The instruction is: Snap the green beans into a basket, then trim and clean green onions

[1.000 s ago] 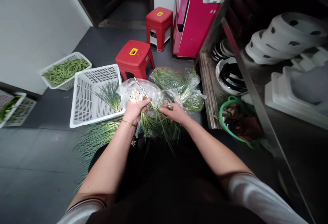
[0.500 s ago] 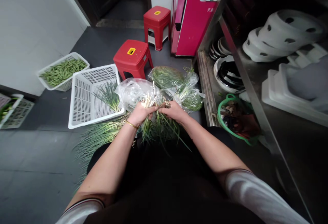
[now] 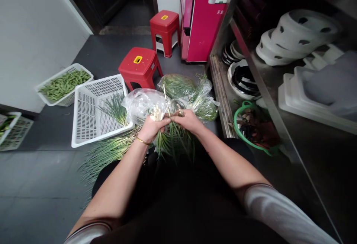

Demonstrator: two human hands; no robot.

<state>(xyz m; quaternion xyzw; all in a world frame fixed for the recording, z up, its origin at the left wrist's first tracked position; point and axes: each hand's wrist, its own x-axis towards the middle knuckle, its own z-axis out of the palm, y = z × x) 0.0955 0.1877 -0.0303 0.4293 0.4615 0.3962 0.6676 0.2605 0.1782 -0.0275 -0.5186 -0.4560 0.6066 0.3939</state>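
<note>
My left hand is closed round a bunch of spring onions, their white root ends pointing up and away from me. Close beside it, my right hand grips more spring onions with brownish, uncleaned roots; their green tops hang below both hands. One thin stalk stands up between the hands, and I cannot tell which hand has it. A loose heap of spring onions lies on the floor at the left. Behind the hands sit a clear plastic bag and bagged greens.
A white basket with some spring onions stands left, beside a basket of green beans. Two red stools, one near and one farther, stand ahead. At right are a green basket and a metal shelf.
The view has shifted slightly, so the surroundings sit a little lower and farther left. The hands remain close together on the spring onions, with a small change around the thin stalk.
</note>
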